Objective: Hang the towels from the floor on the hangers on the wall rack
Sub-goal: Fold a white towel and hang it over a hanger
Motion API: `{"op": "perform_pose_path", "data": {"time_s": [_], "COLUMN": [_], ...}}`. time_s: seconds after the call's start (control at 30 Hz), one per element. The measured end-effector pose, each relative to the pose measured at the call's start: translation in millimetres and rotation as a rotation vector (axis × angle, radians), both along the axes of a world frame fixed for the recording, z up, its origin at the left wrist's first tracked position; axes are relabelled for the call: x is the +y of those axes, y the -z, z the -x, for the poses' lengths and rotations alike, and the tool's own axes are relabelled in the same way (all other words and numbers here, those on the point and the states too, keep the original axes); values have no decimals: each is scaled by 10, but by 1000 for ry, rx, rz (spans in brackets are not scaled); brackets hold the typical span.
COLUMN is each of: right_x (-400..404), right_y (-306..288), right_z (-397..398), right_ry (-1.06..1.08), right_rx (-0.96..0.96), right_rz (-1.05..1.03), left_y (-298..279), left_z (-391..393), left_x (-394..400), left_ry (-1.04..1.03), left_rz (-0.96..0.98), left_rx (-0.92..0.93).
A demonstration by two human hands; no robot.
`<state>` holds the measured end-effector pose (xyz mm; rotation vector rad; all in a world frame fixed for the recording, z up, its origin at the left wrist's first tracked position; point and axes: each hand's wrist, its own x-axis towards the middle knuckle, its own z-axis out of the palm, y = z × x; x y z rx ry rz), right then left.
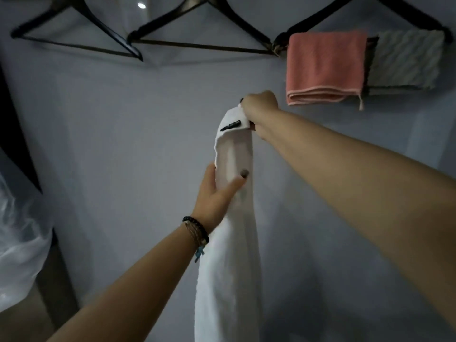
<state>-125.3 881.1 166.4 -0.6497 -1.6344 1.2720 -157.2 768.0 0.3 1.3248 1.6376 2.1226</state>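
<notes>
Right grip: my right hand (pixel 259 104) is clenched on the top corner of the white towel (pixel 229 230), fingers curled round the cloth beside its small black tag (pixel 230 125), so the full length hangs straight below it.
Left grip: my left hand (pixel 217 191) pinches the towel's edge lower down, thumb across the front and fingers behind, to find that edge and spread the cloth wide enough to drape.
White towel: off the floor, hanging in a narrow column between my two grips and down past my left wrist; its lower end runs out of view.
Middle hanger (pixel 202 46): above and to the left of my right grip, its bar bare, which I judge to be the likeliest place for this towel.
Left hanger (pixel 74 44): farther left and also bare.
Right hanger (pixel 407 23): above and to the right of my right grip, already carrying a folded pink towel (pixel 323 70) and, just beside it, a grey-white towel (pixel 407 62).
Stage, as I judge it: two towels hung, this one raised but not yet over a bar.
</notes>
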Motion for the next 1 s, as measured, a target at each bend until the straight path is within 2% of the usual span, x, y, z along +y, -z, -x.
{"op": "perform_pose_path", "data": {"time_s": [0.1,0.17,0.23,0.37,0.5,0.53,0.6,0.73,0.8,0.83,0.9,1.0], "right_x": [-107,-109,-161,-343,-622,-688,-796,-1144,-1289,-1346,-1410,-1468], "right_y": [36,17,23,81,230,293,439,812,1009,1054,1047,931], "right_z": [114,184,247,397,552,572,544,344,319,307,222,63], "right_ry": [8,31,62,109,-163,-149,-82,-183,-101,-11,170,359], "right_rx": [25,61,61,13,147,97,-142,-819,-1061,-1084,-985,-836], "right_rz": [7,24,-47,-237,-111,-182,-422,-755,-849,-888,-930,-925], "left_y": [260,415,536,462,65,-56,-285,-543,-573,-574,-539,-312], "left_z": [143,333,566,959,1279,1368,1566,1814,1777,1751,1744,1890], "left_x": [-82,-200,-367,-709,-971,-1034,-1171,-1393,-1460,-1496,-1602,-1844], "left_ry": [-263,-337,-311,-317,-271,-261,-265,-232,-163,-127,-78,-20], "left_rz": [199,338,420,335,242,225,203,269,299,307,355,661], "left_rx": [271,283,214,127,156,181,258,530,654,685,750,843]}}
